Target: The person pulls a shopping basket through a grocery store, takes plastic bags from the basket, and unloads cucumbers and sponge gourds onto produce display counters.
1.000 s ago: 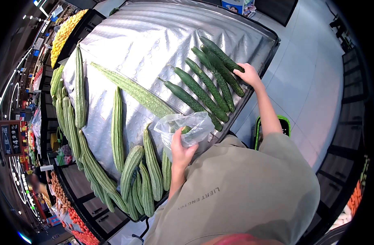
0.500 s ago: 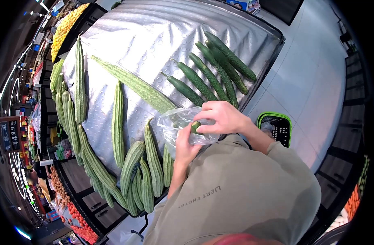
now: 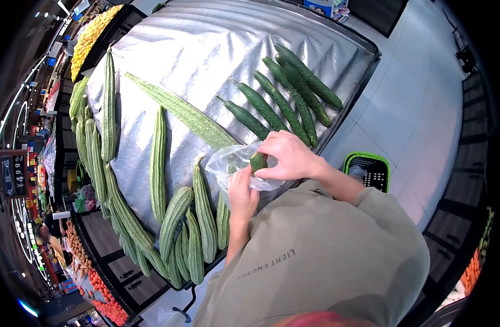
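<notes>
My right hand (image 3: 287, 155) pinches a dark green cucumber (image 3: 258, 161), of which only the end shows, at the mouth of a clear plastic bag (image 3: 220, 161). Just beside it, my left hand (image 3: 241, 191) is closed on the near side of the bag. The rest of the cucumber is hidden by the bag and fingers. Beyond my right hand, several cucumbers (image 3: 285, 106) lie side by side on a silver-covered display table (image 3: 206, 32). A long ridged luffa (image 3: 184, 111) points toward the bag, and another luffa (image 3: 158, 163) lies left of it.
More luffas (image 3: 130, 220) line the table's left and near edges. A green-rimmed black basket (image 3: 367, 171) stands on the tiled floor to the right. At the far left are a price sign (image 3: 13, 173), yellow produce (image 3: 92, 41) and tomatoes (image 3: 105, 300).
Both hands and the bag have shifted slightly left. The cucumber's end shows more between my right fingers, and my left hand has turned a little.
</notes>
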`<state>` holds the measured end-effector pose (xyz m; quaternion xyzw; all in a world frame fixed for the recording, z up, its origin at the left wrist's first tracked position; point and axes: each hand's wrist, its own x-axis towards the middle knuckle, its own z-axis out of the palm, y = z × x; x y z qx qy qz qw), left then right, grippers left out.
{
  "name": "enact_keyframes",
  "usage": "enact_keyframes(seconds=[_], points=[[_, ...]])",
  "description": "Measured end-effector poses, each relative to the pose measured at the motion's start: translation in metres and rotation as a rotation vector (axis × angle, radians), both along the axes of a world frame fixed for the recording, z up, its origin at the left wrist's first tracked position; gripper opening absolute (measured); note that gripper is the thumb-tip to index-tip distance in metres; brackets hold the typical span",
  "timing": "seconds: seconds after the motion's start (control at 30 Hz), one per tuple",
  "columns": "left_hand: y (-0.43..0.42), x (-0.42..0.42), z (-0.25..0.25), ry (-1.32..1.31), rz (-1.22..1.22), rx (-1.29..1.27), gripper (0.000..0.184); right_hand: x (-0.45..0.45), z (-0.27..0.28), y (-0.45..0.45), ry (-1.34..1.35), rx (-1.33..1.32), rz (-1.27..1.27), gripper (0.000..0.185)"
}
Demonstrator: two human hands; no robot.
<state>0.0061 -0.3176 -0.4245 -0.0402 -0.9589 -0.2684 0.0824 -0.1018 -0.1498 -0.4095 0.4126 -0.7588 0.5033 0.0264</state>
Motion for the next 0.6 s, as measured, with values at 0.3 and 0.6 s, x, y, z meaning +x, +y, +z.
enact_keyframes(seconds=[0.3, 0.6], points=[[0.005, -0.001, 0.006, 0.094, 0.066, 0.234, 0.040, -0.050, 0.079, 0.093, -0.146, -0.454, -0.319, 0.030], [0.003, 0.000, 0.005, 0.077, 0.057, 0.203, 0.036, -0.119, 0.090, 0.176, -0.077, -0.143, -0.760, 0.033]])
